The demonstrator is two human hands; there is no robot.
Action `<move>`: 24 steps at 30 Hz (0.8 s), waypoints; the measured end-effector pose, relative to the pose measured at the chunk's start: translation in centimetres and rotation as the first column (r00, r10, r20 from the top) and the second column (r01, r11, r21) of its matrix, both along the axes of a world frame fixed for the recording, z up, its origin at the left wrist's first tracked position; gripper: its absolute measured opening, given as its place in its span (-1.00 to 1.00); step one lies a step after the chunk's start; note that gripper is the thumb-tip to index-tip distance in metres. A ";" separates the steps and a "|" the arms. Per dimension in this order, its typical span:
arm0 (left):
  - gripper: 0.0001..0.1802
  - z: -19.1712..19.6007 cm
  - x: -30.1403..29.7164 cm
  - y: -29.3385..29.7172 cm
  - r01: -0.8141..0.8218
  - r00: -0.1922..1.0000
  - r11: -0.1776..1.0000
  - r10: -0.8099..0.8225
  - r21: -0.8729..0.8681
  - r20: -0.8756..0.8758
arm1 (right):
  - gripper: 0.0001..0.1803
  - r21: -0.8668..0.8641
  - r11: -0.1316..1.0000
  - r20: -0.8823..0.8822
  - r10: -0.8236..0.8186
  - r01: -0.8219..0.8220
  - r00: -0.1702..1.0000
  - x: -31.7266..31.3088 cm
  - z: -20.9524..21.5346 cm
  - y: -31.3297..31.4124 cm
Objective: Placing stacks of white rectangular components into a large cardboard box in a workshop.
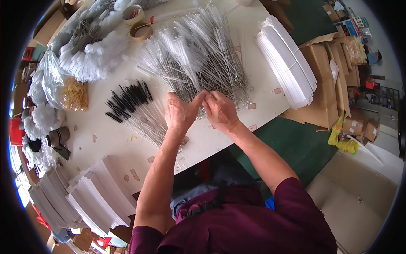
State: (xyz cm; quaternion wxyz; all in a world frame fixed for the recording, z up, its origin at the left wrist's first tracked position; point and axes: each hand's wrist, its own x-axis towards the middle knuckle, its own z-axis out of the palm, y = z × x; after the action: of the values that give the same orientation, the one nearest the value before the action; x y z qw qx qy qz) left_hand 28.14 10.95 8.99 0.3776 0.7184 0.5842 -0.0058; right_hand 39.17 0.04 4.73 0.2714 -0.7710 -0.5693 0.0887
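A large pile of wire-handled brushes with pale, clear bristles [228,55] spreads over the white table, handles toward me. Above the pile, a gathered bunch of these brushes [182,53] fans out away from me. Its wire handles narrow down to where my two hands meet. My left hand [182,112] is closed at the left of the handles, thumb stretched toward the right hand. With bent fingers, my right hand [220,111] closes on the same handles; its fingertips are partly hidden. To the left lie black-bristled brushes [129,99] with thin wire handles, near my left wrist.
White paper stacks stand at the right [287,63] and lower left [95,197] of the table [97,135]. Tape rolls [141,30], a bag of yellow rubber bands [75,94] and bundled white brushes [91,57] lie at the far left. A cardboard box [317,89] adjoins the right edge.
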 end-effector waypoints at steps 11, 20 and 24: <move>-0.16 -2.1 1.0 0.7 -0.032 0.999 0.997 0.035 0.074 -0.034 | -0.40 -0.014 0.977 0.123 -0.208 0.211 0.971 4.9 2.7 -1.9; -0.24 -3.0 0.2 0.6 -0.047 0.999 0.998 0.047 0.043 0.006 | -0.22 -0.176 0.977 0.150 -0.099 0.125 0.984 6.5 1.9 0.6; -0.25 -3.1 0.0 0.5 -0.061 0.998 0.997 0.061 0.054 0.003 | -0.22 -0.156 0.986 0.160 -0.026 0.052 0.987 7.3 1.3 0.4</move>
State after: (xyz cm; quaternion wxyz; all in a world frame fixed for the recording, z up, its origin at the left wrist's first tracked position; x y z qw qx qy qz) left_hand 28.12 11.49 5.85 0.3584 0.7101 0.6056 0.0218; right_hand 46.52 0.39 6.05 0.1648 -0.8058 -0.5648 0.0675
